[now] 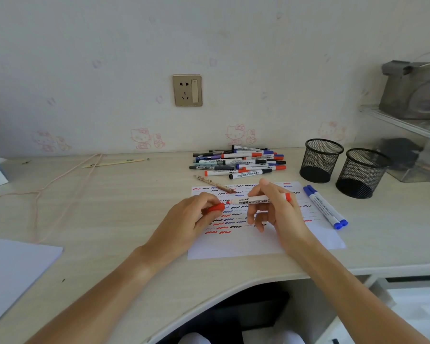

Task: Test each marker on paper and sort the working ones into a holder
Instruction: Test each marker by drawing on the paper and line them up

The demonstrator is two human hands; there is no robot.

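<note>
My right hand (pixel 274 209) pinches a red whiteboard marker (pixel 253 200) level over the paper, its bare red tip pointing left. Just left of that tip, my left hand (pixel 196 217) grips the marker's red cap (pixel 215 208). The white paper (pixel 258 247) under both hands carries several red, blue and black squiggles. A pile of several markers (pixel 238 163) lies behind the paper. Two blue markers (pixel 324 207) lie side by side at the paper's right edge. Two black mesh holders (pixel 320 160) (pixel 361 172) stand at the right; no marker shows inside them.
A brown pencil (pixel 215 184) lies across the paper's top left corner. A pink cord (pixel 60 180) and a thin stick (pixel 113 163) lie on the desk at left. White sheets (pixel 13 269) sit at the near left. A clear shelf (pixel 407 125) stands at right. The desk front curves inward.
</note>
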